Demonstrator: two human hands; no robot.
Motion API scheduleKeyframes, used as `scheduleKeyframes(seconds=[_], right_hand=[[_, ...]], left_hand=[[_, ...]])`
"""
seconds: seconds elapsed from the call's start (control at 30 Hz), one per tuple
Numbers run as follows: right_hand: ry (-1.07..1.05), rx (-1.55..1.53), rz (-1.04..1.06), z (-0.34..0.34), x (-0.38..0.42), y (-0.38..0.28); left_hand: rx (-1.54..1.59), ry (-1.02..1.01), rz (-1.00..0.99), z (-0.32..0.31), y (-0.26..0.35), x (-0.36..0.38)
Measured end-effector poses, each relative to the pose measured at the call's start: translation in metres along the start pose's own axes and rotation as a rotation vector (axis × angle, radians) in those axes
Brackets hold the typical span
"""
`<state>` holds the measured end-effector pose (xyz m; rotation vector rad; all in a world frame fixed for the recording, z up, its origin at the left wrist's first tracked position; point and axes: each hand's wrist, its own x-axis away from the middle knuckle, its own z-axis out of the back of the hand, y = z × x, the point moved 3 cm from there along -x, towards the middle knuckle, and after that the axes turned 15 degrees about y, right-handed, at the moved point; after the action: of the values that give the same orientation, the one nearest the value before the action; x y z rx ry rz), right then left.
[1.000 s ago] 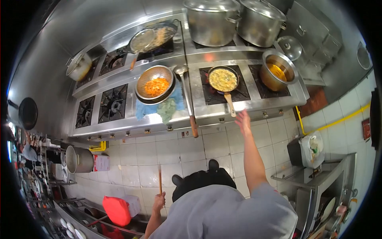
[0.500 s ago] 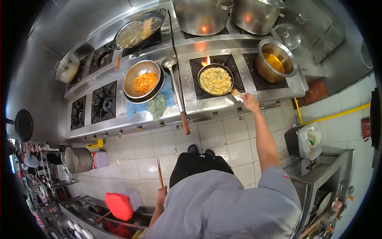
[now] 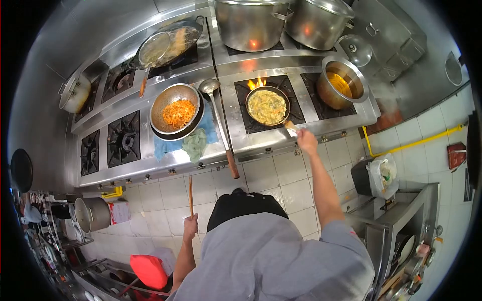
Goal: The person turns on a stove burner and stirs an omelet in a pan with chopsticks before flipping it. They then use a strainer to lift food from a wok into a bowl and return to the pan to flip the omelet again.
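Note:
My right hand is closed around the handle of a frying pan on a lit burner. A yellow egg mixture with darker bits covers the pan's base, and flames rise behind its far rim. My left hand, low beside my body, grips a pair of long wooden chopsticks pointing up toward the stove. Left of the burner, a metal bowl of shredded orange food rests in a dark pan. Between bowl and burner lies a long-handled ladle.
A deep pot of amber liquid stands right of the frying pan. Large stockpots line the back. A wok with a strainer sits back left. The ladle's wooden handle juts past the stove's front edge. A green cloth hangs there.
My left hand has risen with the chopsticks, which now point more nearly straight up. The pan has tilted slightly and flames spread wider behind it. The whole view has shifted a little.

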<state>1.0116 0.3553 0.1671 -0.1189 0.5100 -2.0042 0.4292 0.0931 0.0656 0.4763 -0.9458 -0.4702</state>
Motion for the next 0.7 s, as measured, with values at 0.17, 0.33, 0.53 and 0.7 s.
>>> scheduleKeyframes(seconds=[0.17, 0.33, 0.53, 0.7], right_hand=[[0.014, -0.038, -0.076, -0.001, -0.005, -0.012], [-0.008, -0.428, -0.065, -0.062, 0.062, -0.078], [0.052, 0.032, -0.025, -0.003, 0.020, -0.025], [0.093, 0.001, -0.017, -0.003, 0.007, -0.021]], left_hand=[[-0.063, -0.009, -0.002, 0.014, -0.015, -0.008], [-0.159, -0.059, 0.016, 0.030, -0.061, -0.011], [-0.109, -0.044, -0.007, 0.051, -0.082, -0.016], [-0.036, 0.017, 0.046, 0.053, -0.085, -0.021]])
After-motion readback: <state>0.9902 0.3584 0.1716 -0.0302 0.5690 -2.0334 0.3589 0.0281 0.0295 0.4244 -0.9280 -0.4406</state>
